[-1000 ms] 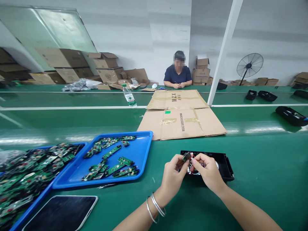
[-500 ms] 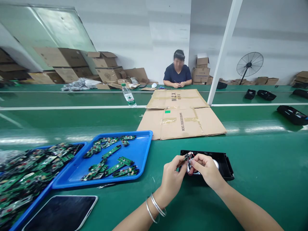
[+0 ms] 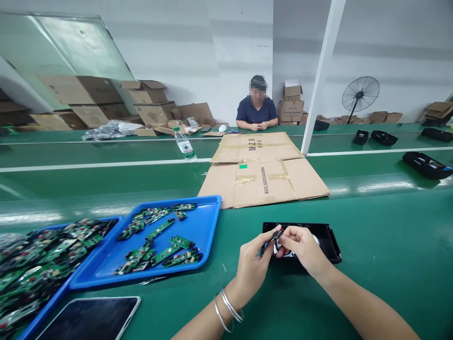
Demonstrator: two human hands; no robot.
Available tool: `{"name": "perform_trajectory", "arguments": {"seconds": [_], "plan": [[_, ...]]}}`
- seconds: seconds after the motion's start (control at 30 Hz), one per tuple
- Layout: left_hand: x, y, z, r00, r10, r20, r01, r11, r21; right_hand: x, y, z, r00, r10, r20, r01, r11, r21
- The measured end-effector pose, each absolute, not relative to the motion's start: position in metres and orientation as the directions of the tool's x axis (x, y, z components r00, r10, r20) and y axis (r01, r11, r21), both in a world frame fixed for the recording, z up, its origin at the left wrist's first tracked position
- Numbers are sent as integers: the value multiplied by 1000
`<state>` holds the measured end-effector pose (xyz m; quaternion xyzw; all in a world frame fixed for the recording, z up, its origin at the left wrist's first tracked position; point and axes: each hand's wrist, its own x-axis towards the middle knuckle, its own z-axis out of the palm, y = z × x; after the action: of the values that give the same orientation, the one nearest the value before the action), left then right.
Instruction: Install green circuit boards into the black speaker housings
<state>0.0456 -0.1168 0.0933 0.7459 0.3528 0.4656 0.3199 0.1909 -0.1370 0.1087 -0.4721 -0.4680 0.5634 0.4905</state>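
My left hand [image 3: 255, 257] pinches a small circuit board [image 3: 276, 234] between thumb and fingertips. My right hand [image 3: 301, 246] is closed against it, its thumb and forefinger on thin wires [image 3: 278, 245] with a bit of red showing by the board. The wire ends are mostly hidden behind the fingers. Both hands are over a black plastic housing [image 3: 330, 243], which lies open side up on the green bench. A round, pale-rimmed part [image 3: 316, 240] inside it is partly covered by my right hand.
A blue tray [image 3: 208, 241] with several circuit boards stands left, beside another blue tray [image 3: 49, 309] heaped with boards. A tablet [image 3: 88, 318] lies in front. Flattened cardboard [image 3: 293, 177] and a water bottle [image 3: 185, 145] lie ahead. A person [image 3: 256, 108] sits opposite; black housings [image 3: 426, 165] lie right.
The view has shifted slightly, so the scene sits a little further left. The circuit board has turned a little in my left fingers; both hands keep their hold over the housing.
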Motion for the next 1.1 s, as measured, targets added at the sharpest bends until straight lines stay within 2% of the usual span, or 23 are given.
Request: {"name": "perform_trajectory", "arguments": {"seconds": [0.33,0.87,1.1], "plan": [[46,-120,88,311,855,415,249,-495,832,190,-137,107,-59,995,-81,-163,-90,-983],[46,-118,98,285,844,454,235,-521,820,189,-134,105,-139,988,-67,-235,-99,-967],[45,-117,99,275,843,462,273,-529,804,187,-135,105,-150,988,-27,-136,-48,-990]]}}
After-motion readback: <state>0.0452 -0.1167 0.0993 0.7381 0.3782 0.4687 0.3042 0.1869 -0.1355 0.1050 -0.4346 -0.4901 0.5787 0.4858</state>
